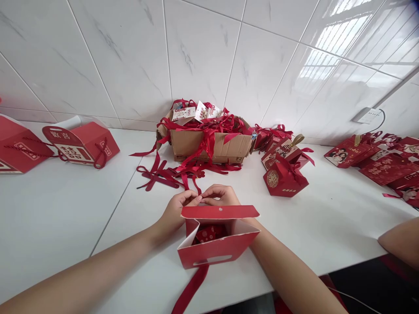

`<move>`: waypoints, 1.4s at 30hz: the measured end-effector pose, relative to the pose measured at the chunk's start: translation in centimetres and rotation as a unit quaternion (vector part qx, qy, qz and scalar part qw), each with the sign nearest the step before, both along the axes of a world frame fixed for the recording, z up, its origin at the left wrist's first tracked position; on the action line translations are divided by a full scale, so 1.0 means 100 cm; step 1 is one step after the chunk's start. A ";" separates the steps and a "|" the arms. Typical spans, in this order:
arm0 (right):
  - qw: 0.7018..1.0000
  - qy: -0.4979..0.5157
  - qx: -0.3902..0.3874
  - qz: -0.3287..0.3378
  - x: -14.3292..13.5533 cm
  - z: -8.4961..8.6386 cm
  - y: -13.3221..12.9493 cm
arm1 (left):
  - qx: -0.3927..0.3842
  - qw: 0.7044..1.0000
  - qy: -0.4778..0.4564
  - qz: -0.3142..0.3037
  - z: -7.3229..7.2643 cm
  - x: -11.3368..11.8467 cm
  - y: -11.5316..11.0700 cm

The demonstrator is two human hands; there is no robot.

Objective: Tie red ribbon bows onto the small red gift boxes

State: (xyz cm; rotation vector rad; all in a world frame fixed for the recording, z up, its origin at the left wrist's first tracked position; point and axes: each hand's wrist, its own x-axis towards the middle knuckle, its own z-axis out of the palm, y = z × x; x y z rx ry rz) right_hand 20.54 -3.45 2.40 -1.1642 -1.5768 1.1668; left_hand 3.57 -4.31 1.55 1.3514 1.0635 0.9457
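Observation:
An open red gift box (218, 250) stands on the table between my forearms, its flap (221, 212) raised. Inside it lies a dark red wrapped item (209, 233) with pale spots. Just behind the box, my left hand (179, 206) and my right hand (223, 194) meet, fingertips pinched together on a thin red ribbon (197, 186). The exact grip of each finger is partly hidden. From under the box's near side, a wide red ribbon end (191, 288) trails toward the table's front edge.
A cardboard carton (193, 146) heaped with red ribbons and tags stands against the tiled wall. Loose red strips (160, 176) lie before it. Closed red boxes (284, 179) sit to its right, more gift bags (382, 170) farther right. Larger red boxes (83, 141) stand left. Another person's arm (401, 240) shows at right.

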 end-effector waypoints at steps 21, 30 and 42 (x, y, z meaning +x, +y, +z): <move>0.989 0.100 -0.104 0.022 -0.005 0.005 -0.002 | -0.005 0.999 -0.026 0.041 -0.004 0.006 -0.008; 0.977 0.134 -0.156 0.056 0.000 0.008 -0.002 | -0.007 1.000 -0.004 0.010 -0.006 0.000 -0.005; 0.981 0.026 -0.184 0.061 0.005 0.021 -0.007 | -0.013 0.999 -0.008 -0.045 -0.001 -0.003 -0.009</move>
